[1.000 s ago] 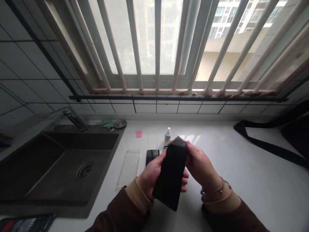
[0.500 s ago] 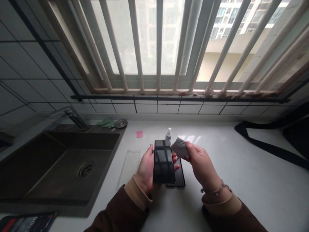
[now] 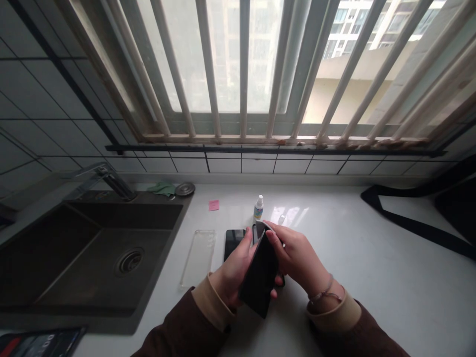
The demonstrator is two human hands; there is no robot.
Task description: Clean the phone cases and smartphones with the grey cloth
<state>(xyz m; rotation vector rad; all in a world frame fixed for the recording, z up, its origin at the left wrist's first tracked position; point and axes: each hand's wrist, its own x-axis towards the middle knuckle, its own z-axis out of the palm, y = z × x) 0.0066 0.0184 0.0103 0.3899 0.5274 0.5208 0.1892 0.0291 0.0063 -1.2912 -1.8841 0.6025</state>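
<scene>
My left hand (image 3: 232,272) is wrapped round a black phone (image 3: 261,275), which is tilted, its top leaning to the right. With the fingers of my right hand (image 3: 293,248) I press a grey cloth (image 3: 263,225) against the phone's top edge. Behind my left thumb a second dark phone (image 3: 234,240) lies on the counter. Another dark flat object is mostly hidden under my hands. A clear phone case (image 3: 198,258) lies left of them, and a small white-capped bottle (image 3: 258,208) stands just beyond.
A sink (image 3: 148,267) with a faucet (image 3: 115,181) is at the left. Near it are a green cloth (image 3: 162,188), a metal strainer (image 3: 185,189) and a pink note (image 3: 213,205). A black strap (image 3: 412,218) lies at the right, and a dark packet (image 3: 44,342) at the lower left.
The held phone has tilted and moved slightly down. My right hand has brought the cloth from beside the phone onto its top edge. The phone on the counter behind has come into view.
</scene>
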